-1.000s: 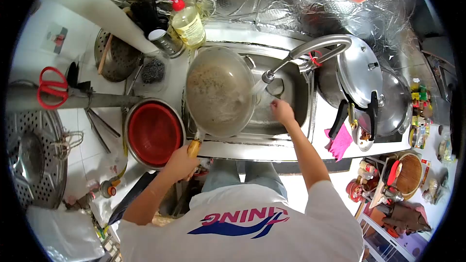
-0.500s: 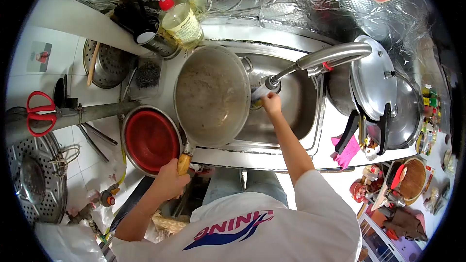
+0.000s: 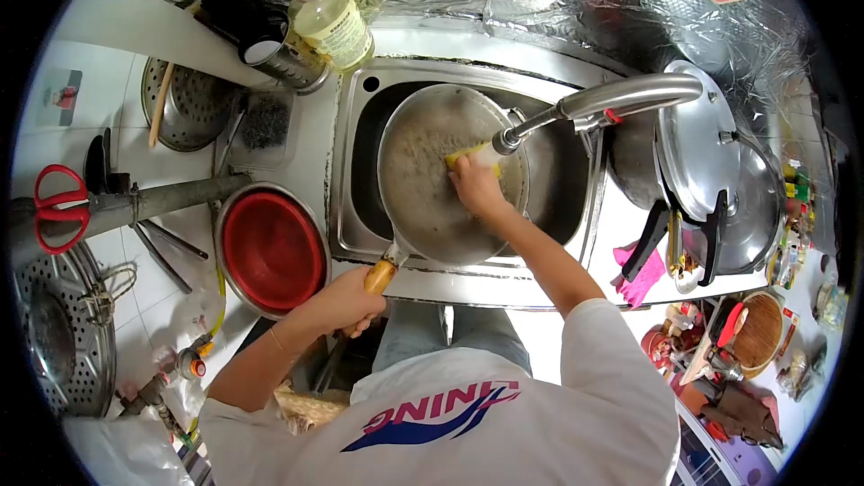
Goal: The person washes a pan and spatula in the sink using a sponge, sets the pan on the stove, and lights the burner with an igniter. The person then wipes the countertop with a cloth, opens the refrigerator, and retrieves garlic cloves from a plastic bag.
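Shifted rightward since the earlier frame, my pan (image 3: 432,227) is over the sink (image 3: 360,236), its near side under the spray head (image 3: 507,141); my sponge hand has moved inside it. Left of it sits the red basin (image 3: 270,247). My left hand (image 3: 340,303) grips the wooden handle (image 3: 380,277); a wet grip could slip, tipping the pan. My right hand (image 3: 475,184) pinches the yellow sponge (image 3: 455,160); water hitting the sloped wall could splash me.
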Demonstrator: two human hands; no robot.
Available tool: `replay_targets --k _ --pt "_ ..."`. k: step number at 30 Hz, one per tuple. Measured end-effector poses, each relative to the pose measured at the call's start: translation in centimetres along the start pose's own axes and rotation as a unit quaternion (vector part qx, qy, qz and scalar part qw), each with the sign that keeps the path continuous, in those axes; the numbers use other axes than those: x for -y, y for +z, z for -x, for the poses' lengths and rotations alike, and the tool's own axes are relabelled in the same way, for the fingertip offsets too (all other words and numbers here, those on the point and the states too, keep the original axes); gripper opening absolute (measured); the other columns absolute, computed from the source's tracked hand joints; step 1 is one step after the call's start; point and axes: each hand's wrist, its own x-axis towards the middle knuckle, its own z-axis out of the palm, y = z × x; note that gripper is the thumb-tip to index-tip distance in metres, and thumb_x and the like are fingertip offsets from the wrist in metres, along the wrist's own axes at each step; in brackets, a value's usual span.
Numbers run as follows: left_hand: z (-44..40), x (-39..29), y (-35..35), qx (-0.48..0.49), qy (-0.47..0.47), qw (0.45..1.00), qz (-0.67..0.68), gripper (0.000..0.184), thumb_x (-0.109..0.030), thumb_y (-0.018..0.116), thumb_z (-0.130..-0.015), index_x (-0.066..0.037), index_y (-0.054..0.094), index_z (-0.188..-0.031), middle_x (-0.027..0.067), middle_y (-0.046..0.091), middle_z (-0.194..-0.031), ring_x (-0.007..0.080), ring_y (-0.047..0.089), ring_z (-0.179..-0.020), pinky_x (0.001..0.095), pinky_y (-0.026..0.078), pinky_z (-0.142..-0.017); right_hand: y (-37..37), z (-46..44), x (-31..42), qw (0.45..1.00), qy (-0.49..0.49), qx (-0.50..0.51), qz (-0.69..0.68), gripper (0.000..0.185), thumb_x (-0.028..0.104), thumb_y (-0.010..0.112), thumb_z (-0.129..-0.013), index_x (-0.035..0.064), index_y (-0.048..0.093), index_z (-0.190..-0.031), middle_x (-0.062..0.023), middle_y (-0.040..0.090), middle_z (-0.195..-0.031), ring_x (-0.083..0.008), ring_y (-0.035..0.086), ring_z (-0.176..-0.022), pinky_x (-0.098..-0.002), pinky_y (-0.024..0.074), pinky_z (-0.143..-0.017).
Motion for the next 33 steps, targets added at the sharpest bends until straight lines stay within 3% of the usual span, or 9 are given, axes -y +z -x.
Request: replay_targets --k 3,8,12,16,21,24,28,30,33 --pt "-3.3 1.3 -1.5 0.054 -0.012 0.99 0.131 0.034 -0.002 0.054 -0.075 0.0 0.038 -0.105 0.0031 0.046 -0.06 0.0105 0.045 -0.042 0.0261 0.038 -0.036 1.9 3.8 -3.1 0.995 -0.021 0.09 -0.033 0.011 0.009 0.052 -0.077 -0.0015 0.054 -0.08 -0.0191 0.057 -0.083 -0.0392 0.056 -0.073 -0.0455 0.0451 -0.063" --pt "-4.4 1.8 -1.1 0.031 -0.026 0.994 0.104 0.03 0.0 0.053 -0.072 -0.003 0.039 -0.098 0.0042 0.045 -0.059 0.0114 0.044 -0.04 0.0288 0.039 -0.035 2.0 2.6 -2.9 0.882 -0.081 0.45 -0.116 0.007 0.009 0.053 -0.077 0.0021 0.056 -0.078 -0.0159 0.057 -0.072 -0.0343 0.056 -0.069 -0.0411 0.0426 -0.061" --pt "-5.8 2.2 -0.9 0.042 -0.03 0.992 0.115 0.033 0.001 0.053 -0.073 -0.001 0.039 -0.103 0.0033 0.046 -0.058 0.012 0.045 -0.04 0.0289 0.039 -0.034 3.3 0.7 4.0 0.867 -0.057 0.441 -0.224 0.018 0.007 0.057 -0.071 0.0022 0.058 -0.088 -0.0164 0.061 -0.074 -0.0315 0.059 -0.068 -0.0407 0.0444 -0.061" --pt "-6.2 2.8 -1.1 -0.012 -0.004 1.0 -0.013 0.018 -0.005 0.056 -0.072 0.002 0.046 -0.086 0.0066 0.051 -0.057 0.0143 0.05 -0.041 0.0299 0.042 -0.037 8.1 -4.9 4.6 0.939 0.04 0.256 -0.225 0.015 0.014 0.059 -0.075 0.0025 0.059 -0.086 -0.0173 0.061 -0.075 -0.0305 0.059 -0.068 -0.0385 0.0446 -0.062" --pt "-6.5 3.4 -2.1 -0.076 0.006 0.987 -0.138 0.024 -0.007 0.057 -0.071 0.006 0.048 -0.089 0.0095 0.054 -0.059 0.0162 0.054 -0.042 0.0314 0.044 -0.038 9.5 -8.1 -3.3 0.986 -0.049 0.155 0.031 0.016 0.009 0.058 -0.072 0.0023 0.061 -0.086 -0.0187 0.062 -0.085 -0.0342 0.06 -0.079 -0.0426 0.0457 -0.068" --pt "-6.6 3.1 -2.1 -0.078 0.027 0.986 -0.142 0.024 -0.007 0.057 -0.071 0.006 0.048 -0.089 0.0103 0.055 -0.059 0.0166 0.054 -0.042 0.0323 0.044 -0.037 5.2 -6.7 -5.7 0.961 0.134 0.219 0.098 0.021 0.006 0.052 -0.073 0.0027 0.06 -0.092 -0.0184 0.062 -0.087 -0.0333 0.06 -0.082 -0.0412 0.0467 -0.072" --pt "-8.1 3.3 -2.3 -0.015 0.02 0.998 -0.063 0.02 -0.004 0.056 -0.071 0.001 0.046 -0.087 0.0081 0.052 -0.057 0.0154 0.05 -0.04 0.0311 0.041 -0.035 5.7 1.0 -11.6 0.963 -0.007 0.271 0.003 0.019 0.011 0.051 -0.074 0.0035 0.059 -0.089 -0.0187 0.061 -0.086 -0.0322 0.059 -0.079 -0.0392 0.0463 -0.068" --pt "-8.3 3.3 -2.2 0.03 0.021 0.999 -0.006 0.019 -0.003 0.055 -0.072 -0.002 0.044 -0.087 0.0066 0.049 -0.057 0.0141 0.047 -0.039 0.0298 0.039 -0.034 4.1 2.5 -6.7 0.896 0.009 0.436 0.081 0.014 0.012 0.053 -0.073 0.0034 0.058 -0.083 -0.0185 0.058 -0.08 -0.0324 0.057 -0.075 -0.0395 0.0453 -0.066" --pt "-8.3 3.1 -2.6 0.058 0.004 0.998 0.039 0.017 -0.003 0.056 -0.071 -0.002 0.043 -0.082 0.005 0.047 -0.054 0.014 0.046 -0.038 0.0295 0.039 -0.033 3.4 1.8 2.7 0.908 0.083 0.375 -0.166 0.013 0.008 0.054 -0.072 0.0026 0.058 -0.083 -0.0209 0.06 -0.083 -0.0359 0.059 -0.08 -0.0407 0.0449 -0.069"
